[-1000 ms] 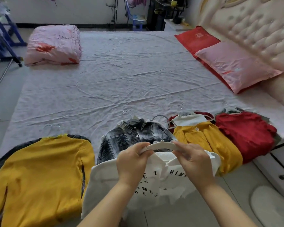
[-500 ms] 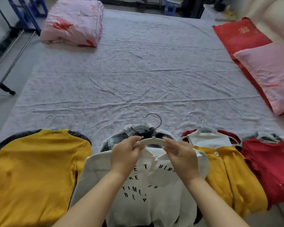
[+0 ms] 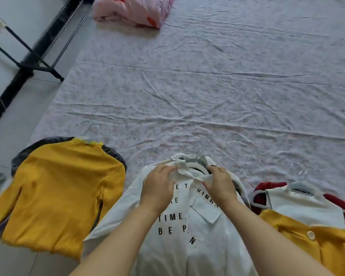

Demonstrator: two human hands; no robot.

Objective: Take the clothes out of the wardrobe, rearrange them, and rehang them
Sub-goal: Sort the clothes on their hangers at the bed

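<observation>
A wrinkled pale bed sheet (image 3: 207,86) is spread over most of the view, from 9 o'clock round to 3 o'clock. At 6 o'clock, on its near edge, a white shirt (image 3: 177,226) with black lettering is laid flat, front up, over other clothing that is mostly hidden. At 8 o'clock a yellow sweater (image 3: 58,196) is laid on top of a dark garment. At 4 o'clock a yellow cardigan (image 3: 317,250) is seen, with a white sleeveless top (image 3: 303,206) and a red garment (image 3: 267,186) just beyond it. A folded pink quilt (image 3: 133,10) is placed at 11 o'clock.

The shirt's left collar flap is pinched by the left hand (image 3: 157,188), fingers held close together. The right flap is pinched between thumb and fingers of the right hand (image 3: 219,186). Between the hands, at the shirt's neck, a white hanger (image 3: 193,165) is lodged, and two metal hooks (image 3: 196,148) are pointed toward 12 o'clock.
</observation>
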